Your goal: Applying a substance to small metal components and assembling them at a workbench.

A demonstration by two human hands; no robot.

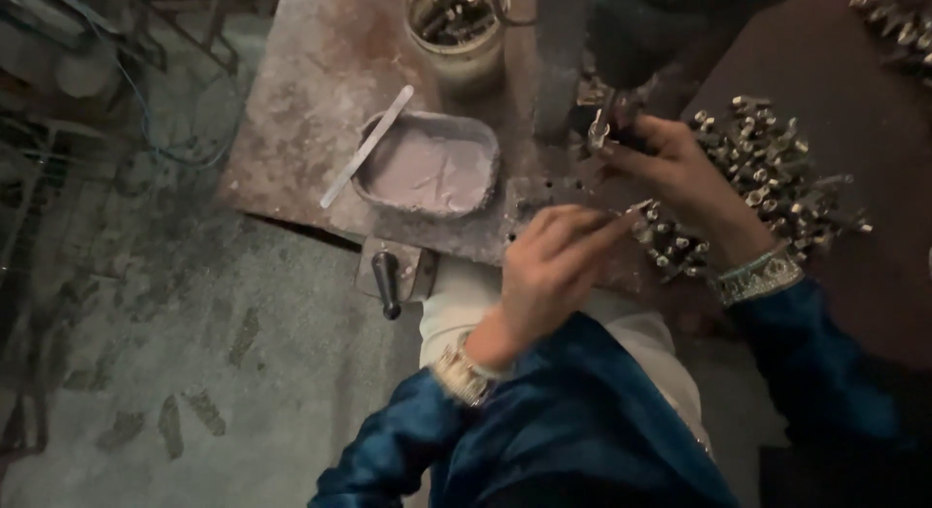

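Observation:
My right hand [670,163] pinches a small metal fitting [599,131] by its fingertips, close under a dark machine head [631,42] at the bench's far side. My left hand [553,265] reaches with curled fingers toward a pile of small metal fittings [767,173], its fingertips at a fitting [643,212] on the pile's near edge; whether it grips it I cannot tell. Both arms wear blue sleeves with embroidered cuffs.
A shallow tray of pale powder [427,166] lies on the worn metal bench [311,91], with a flat white stick [367,147] leaning on its rim. A jar of dark parts [454,23] stands behind. A short handle [388,283] sticks out at the bench's front edge. Concrete floor lies left.

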